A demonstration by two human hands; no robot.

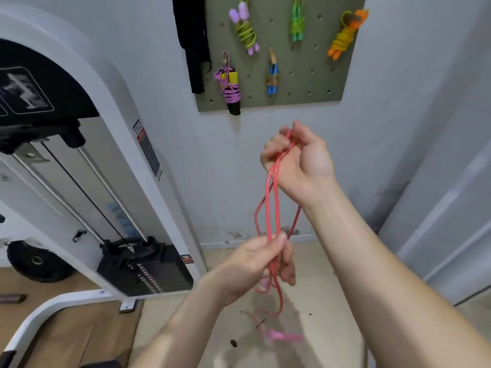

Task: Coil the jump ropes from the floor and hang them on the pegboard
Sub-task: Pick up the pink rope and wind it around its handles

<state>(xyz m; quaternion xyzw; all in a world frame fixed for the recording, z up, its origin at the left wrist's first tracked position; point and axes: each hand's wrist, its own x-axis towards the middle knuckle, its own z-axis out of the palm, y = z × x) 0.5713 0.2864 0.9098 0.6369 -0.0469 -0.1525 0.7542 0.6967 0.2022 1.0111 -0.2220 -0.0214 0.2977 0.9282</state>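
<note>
**Red jump rope held in loops between both hands**

1. Rope position. The red jump rope is off the floor for most of its length. It is gathered into several long loops that run vertically between the two hands, in front of the wall and below the pegboard.

2. Right hand. This is the upper hand, palm toward the camera. Its fingers are curled over the top of the loops and the strands pass through the closed grip.

3. Left hand. This is the lower hand. Thumb and fingers are closed around the bundled strands near the bottom of the loops.

4. Free end. Below the left hand, slack cord hangs in a further loop. A pink handle shows blurred near the floor; whether it touches the floor cannot be told.

5. Pegboard. The grey-green board is mounted on the wall and carries five coiled ropes on pegs:
- purple-handled rope, upper left;
- green rope, upper centre;
- orange rope, upper right;
- pink-corded rope with black and yellow handles, lower left;
- blue-handled rope, lower centre.

6. Surroundings. A black garment hangs along the board's left edge. A white cable machine with its weight stack stands at left, and a black weight plate lies beyond it.
</note>
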